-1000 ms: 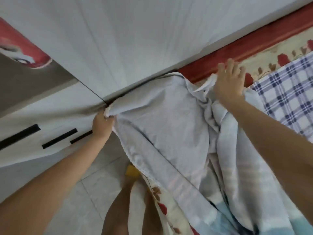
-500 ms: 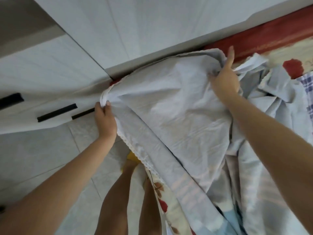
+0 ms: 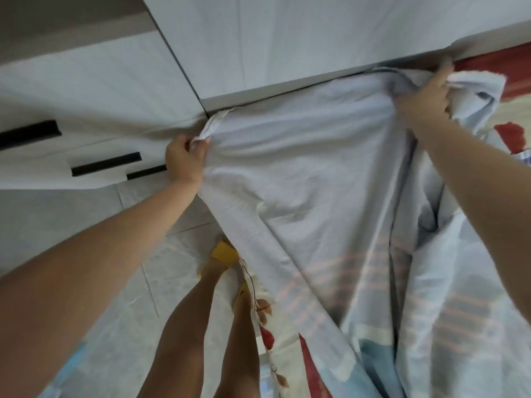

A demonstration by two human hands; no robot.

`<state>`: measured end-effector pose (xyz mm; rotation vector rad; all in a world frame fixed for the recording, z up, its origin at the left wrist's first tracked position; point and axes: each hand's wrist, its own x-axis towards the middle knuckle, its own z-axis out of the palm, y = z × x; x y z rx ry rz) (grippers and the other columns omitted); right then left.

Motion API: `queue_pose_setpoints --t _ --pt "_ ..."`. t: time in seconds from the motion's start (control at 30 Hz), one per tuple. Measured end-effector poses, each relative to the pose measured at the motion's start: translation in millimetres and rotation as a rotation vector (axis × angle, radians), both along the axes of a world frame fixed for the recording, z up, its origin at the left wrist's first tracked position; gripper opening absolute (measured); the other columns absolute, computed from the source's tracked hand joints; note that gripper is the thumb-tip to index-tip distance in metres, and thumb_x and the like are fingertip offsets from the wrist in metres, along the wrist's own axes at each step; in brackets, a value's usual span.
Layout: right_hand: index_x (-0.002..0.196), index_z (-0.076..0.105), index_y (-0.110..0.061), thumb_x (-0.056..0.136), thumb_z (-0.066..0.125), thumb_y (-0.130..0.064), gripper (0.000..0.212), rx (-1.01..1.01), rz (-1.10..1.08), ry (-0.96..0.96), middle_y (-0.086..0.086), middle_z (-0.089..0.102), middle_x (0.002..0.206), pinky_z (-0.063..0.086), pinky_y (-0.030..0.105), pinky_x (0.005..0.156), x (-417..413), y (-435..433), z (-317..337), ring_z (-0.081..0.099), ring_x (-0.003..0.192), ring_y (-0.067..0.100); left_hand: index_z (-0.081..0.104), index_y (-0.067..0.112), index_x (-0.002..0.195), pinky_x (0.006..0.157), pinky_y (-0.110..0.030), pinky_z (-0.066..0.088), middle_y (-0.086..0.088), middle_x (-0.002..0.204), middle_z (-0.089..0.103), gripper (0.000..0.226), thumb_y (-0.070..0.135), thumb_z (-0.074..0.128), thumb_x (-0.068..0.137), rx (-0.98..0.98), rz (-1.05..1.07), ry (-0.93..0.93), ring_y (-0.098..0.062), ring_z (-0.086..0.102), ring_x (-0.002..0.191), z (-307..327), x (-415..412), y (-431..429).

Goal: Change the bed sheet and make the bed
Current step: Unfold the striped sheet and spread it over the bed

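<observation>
A pale grey-white bed sheet (image 3: 301,179) with faint pink stripes and blue patches lower down is stretched between my hands over the bed corner. My left hand (image 3: 184,160) grips its bunched corner at the left, close to the drawer fronts. My right hand (image 3: 425,96) grips a gathered fold of the same sheet at the upper right, against the base of the white wardrobe. Under the sheet, the red and cream floral mattress cover (image 3: 511,133) shows at the far right and along the bed's side (image 3: 267,337).
A white wardrobe (image 3: 287,38) runs along the top, tight against the bed. White drawers with black handles (image 3: 106,166) stand at the left. My legs and yellow slippers (image 3: 224,252) stand on the pale tiled floor (image 3: 129,282) beside the bed.
My right hand has moved up and to the right with the sheet, pulling it flatter and wider. The left hand keeps its grip on the corner. The checked cloth has left the view.
</observation>
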<state>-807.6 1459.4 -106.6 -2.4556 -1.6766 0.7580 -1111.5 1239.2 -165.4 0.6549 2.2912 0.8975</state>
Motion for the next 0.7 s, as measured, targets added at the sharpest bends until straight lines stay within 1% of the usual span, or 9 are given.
queue_pose_setpoints --t 0.1,0.17,0.23,0.33,0.43,0.5,0.57,0.67,0.7 --pt "0.153 -0.005 -0.023 0.085 0.059 -0.026 0.094 0.033 0.097 0.002 0.01 0.026 0.153 0.024 0.048 0.112 -14.4 -23.2 -9.1 0.03 0.138 0.03 0.037 0.018 0.062 0.046 -0.019 0.027 0.006 0.061 0.038 0.039 0.029 0.059 0.092 -0.05 -0.018 -0.006 -0.003 0.033 0.055 -0.9 0.7 -2.9" --pt "0.152 0.011 -0.013 0.083 0.055 -0.02 0.082 0.223 0.17 -0.057 0.013 0.03 0.15 0.024 0.043 0.113 -28.0 -68.5 -16.5 0.032 0.137 0.032 0.045 0.012 0.077 0.048 -0.017 0.029 0.008 0.068 0.042 0.031 0.035 0.053 0.096 -0.052 -0.005 -0.093 -0.001 0.038 0.06 3.7 8.0 -12.4" --pt "0.143 0.032 -0.006 0.08 0.053 -0.016 0.067 0.402 0.255 0.042 0.016 0.04 0.141 0.029 0.04 0.111 -44.0 -134.8 -20.3 0.039 0.131 0.032 0.051 0.012 0.097 0.052 -0.01 0.036 0.008 0.077 0.049 0.032 0.043 0.046 0.097 -0.096 0.046 -0.275 -0.002 0.048 0.069 7.5 23.5 -28.7" --pt "0.131 0.041 -0.007 0.089 0.05 -0.021 0.045 0.327 0.414 0.226 0.016 0.045 0.131 0.033 0.036 0.107 -56.0 -256.9 -26.7 0.04 0.126 0.028 0.056 0.016 0.118 0.062 -0.02 0.046 0.004 0.087 0.061 0.042 0.05 0.045 0.096 -0.21 0.182 -0.603 -0.014 0.06 0.08 8.5 51.6 -63.2" --pt "0.121 0.043 -0.016 0.089 0.047 -0.027 0.034 0.198 0.538 0.23 0.009 0.049 0.123 0.037 0.033 0.102 -51.0 -366.2 -20.1 0.045 0.115 0.023 0.06 0.019 0.113 0.076 -0.03 0.049 0.004 0.091 0.069 0.035 0.046 0.048 0.095 -0.218 0.361 -0.899 -0.016 0.063 0.085 13.7 79.3 -90.0" --pt "0.114 0.047 -0.02 0.087 0.046 -0.028 0.028 0.112 0.494 0.18 0.005 0.055 0.115 0.042 0.031 0.095 -35.0 -423.1 -15.5 0.05 0.107 0.02 0.06 0.018 0.084 0.065 -0.025 0.041 0.008 0.059 0.06 0.025 0.034 0.047 0.098 -0.186 0.436 -1.006 -0.011 0.05 0.061 20.3 93.5 -104.9" --pt "0.108 0.052 -0.02 0.087 0.048 -0.022 0.021 -0.026 0.298 0.194 0.001 0.06 0.106 0.049 0.03 0.085 -18.3 -463.2 -11.7 0.058 0.096 0.018 0.054 0.018 0.072 0.059 -0.024 0.035 0.008 0.047 0.052 0.03 0.025 0.043 0.1 -0.168 0.488 -1.081 -0.01 0.043 0.052 28.5 102.2 -114.5" --pt "0.098 0.062 -0.014 0.101 0.038 -0.023 0.026 -0.258 0.033 0.175 0.004 0.065 0.091 0.049 0.022 0.069 12.3 -491.9 -13.2 0.067 0.087 0.025 0.06 0.017 0.106 0.076 -0.028 0.047 0.002 0.084 0.071 0.025 0.025 0.037 0.102 -0.174 0.439 -1.134 -0.013 0.064 0.08 35.9 106.6 -130.1" --pt "0.099 0.063 -0.011 0.103 0.035 -0.027 0.033 -0.209 -0.122 0.18 0.006 0.065 0.092 0.051 0.025 0.07 22.1 -494.6 -19.5 0.067 0.088 0.027 0.058 0.019 0.114 0.082 -0.031 0.049 0.0 0.098 0.07 0.028 0.027 0.034 0.103 -0.184 0.421 -1.154 -0.015 0.064 0.092 36.2 105.5 -133.2"
